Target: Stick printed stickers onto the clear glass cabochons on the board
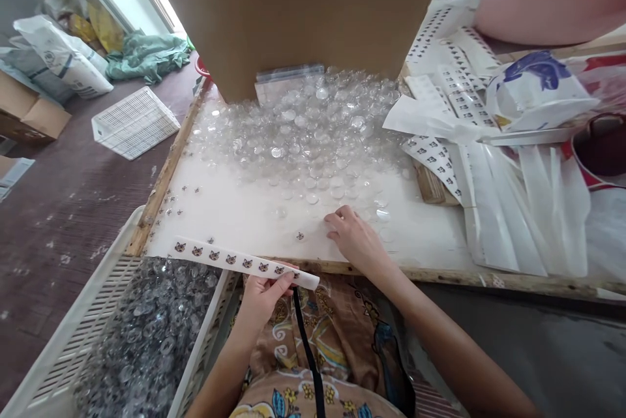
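My left hand (pixel 267 297) pinches the right end of a white sticker strip (pixel 222 256) printed with a row of small cat-face stickers. The strip lies slantwise across the table's front edge. My right hand (pixel 349 232) is over the white tabletop (pixel 235 209), thumb and fingers curled together; whether anything sits between the fingertips I cannot make out. Just left of it a single cat-face sticker (pixel 300 235) is on the table. Beyond the hand, clear round discs (pixel 337 186) lie scattered and merge into a large heap of clear pieces (pixel 323 118).
A tall cardboard box (pixel 303 14) stands behind the heap. At the lower left, a white plastic crate (pixel 63 343) holds many clear pieces. More sticker sheets and backing strips (pixel 503 209) crowd the right side, near a pink basin (pixel 548 7). Wooden rails (pixel 161 177) edge the table.
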### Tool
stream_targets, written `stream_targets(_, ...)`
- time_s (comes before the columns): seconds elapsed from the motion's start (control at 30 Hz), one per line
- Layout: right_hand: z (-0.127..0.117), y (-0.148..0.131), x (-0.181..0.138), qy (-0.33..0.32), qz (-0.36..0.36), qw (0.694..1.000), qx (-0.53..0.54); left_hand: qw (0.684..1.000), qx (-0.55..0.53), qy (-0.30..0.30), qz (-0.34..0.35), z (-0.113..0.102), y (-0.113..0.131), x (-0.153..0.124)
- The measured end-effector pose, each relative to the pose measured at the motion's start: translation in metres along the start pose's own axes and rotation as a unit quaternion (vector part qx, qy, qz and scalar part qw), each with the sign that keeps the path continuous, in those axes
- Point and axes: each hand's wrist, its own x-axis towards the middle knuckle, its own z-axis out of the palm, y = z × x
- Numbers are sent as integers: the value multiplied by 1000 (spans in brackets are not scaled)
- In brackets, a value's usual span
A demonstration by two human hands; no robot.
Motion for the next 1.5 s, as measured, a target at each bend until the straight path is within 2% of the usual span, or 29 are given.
stream_targets(0.17,-13,16,-15,1,-10,999,44,999,-14,27,-20,0,-1,-1)
stream_targets(0.33,-19,23,-30,-55,-11,998,42,998,-37,44,-22,1,-5,5)
stream_targets(0.4,-20,27,-31,-56,3,998,33,998,-39,42,-14,3,-5,8)
stream_targets(0.6,-25,54,-29,17,66,996,66,999,-39,35,-6,6,-4,13)
stream_targets(0.73,-30,66,-33,67,58,989,117,999,-36,27,-15,8,-4,14)
stream_targets(0.87,-31,59,-35,97,60,980,163,999,-29,32,-16,9,-3,15)
stream_targets(1.07,-15,33,-30,21,4,974,226,998,-45,38,-12,9,-4,14)
stream_targets(1.27,-18,38,-35,44,36,980,190,998,-42,46,-11,4,-5,8)
stream_targets(1.5,-19,26,-36,-15,51,993,106,998,-48,44,-13,2,-6,4)
